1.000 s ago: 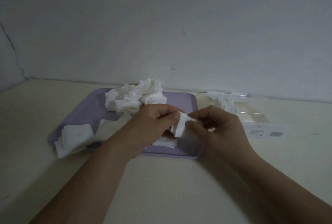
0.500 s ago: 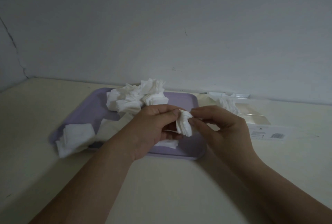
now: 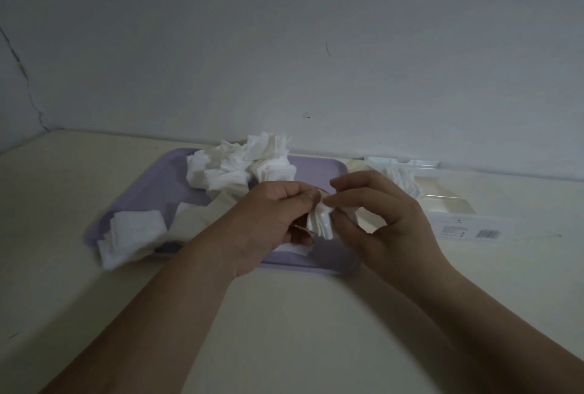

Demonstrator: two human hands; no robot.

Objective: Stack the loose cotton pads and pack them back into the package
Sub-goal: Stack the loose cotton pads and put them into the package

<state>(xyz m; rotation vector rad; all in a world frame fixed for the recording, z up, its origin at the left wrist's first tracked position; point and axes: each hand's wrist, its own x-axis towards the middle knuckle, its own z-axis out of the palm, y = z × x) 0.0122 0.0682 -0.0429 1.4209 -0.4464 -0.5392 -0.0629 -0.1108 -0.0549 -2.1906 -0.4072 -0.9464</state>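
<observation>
Hands: left hand [image 3: 268,223] and right hand [image 3: 379,219] pinching small pad stack [image 3: 322,223] | Left: loose pads [image 3: 240,166] waiting on tray [image 3: 316,169] | package [image 3: 442,204] partly filled

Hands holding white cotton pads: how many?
2. The left hand and right hand both pinch one small white cotton pad stack above the lilac plastic tray.

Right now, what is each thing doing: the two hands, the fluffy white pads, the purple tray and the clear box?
Left hand: pinching the held stack.
Right hand: pinching the same stack from the other side.
Held stack: fanned out, lifted above the tray.
Far pile: loose and jumbled on the tray.
Corner pads: hanging over the tray's near left edge.
Tray: flat on the table.
Package: open, some pads inside.
</observation>
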